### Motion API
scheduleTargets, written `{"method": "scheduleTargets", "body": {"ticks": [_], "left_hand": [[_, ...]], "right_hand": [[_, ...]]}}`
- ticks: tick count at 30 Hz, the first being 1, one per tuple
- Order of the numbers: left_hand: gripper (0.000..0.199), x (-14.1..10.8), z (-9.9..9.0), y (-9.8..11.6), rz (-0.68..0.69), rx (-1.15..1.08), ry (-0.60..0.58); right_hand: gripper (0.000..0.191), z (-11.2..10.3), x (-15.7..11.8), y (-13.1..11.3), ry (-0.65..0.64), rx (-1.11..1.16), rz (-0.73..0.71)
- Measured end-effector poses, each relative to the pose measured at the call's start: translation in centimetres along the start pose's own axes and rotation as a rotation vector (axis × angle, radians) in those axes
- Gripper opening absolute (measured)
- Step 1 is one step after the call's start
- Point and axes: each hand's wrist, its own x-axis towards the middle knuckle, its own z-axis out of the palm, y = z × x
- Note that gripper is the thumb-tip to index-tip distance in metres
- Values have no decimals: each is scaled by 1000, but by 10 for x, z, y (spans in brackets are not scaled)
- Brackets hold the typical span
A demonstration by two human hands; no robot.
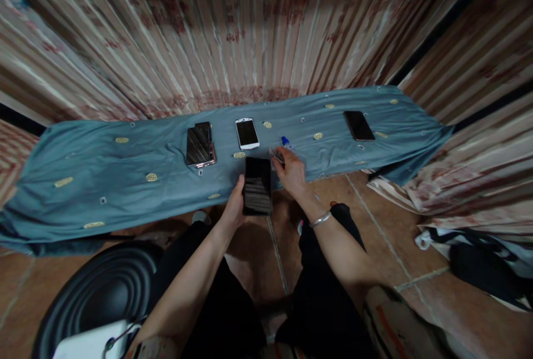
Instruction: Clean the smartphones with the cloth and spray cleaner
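My left hand (236, 199) is closed around the left edge of a black smartphone (257, 187), held in front of the bench's near edge with its dark, shiny screen facing up. Just right of that phone, my right hand (291, 173) has its thumb and fingers pinched on something small and pale, too blurred to name. Beyond the right knuckles, a small blue-topped object (285, 141) lies on the cloth, partly hidden. A white smartphone (247, 134) rests on the cloth a little farther away.
Blue-green patterned cloth (129, 181) covers the long bench. Overlapping dark phones (199, 145) lie on its left part, another dark phone (358, 125) at the right. Curtains (266, 31) hang behind. A round black ridged object (106, 292) and a white box (94, 342) are at lower left.
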Motion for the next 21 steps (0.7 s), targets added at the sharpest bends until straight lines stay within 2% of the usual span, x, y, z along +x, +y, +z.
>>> {"method": "scheduleTargets", "body": {"ticks": [4,11,14,21], "left_hand": [[43,-2,6,-1,-19,-16,-1],[51,-1,9,4,7,-58,24],[53,-5,12,8,22,-62,35],[55,-18,23,4,-11,3,-43]], "right_hand": [[35,9,-9,-9,-67,-50,-131],[49,26,-35,-41,-239,6,-248],[52,29,-39,-42,-260,51,-279],[56,27,-29,-30,-213,46,-248]]}}
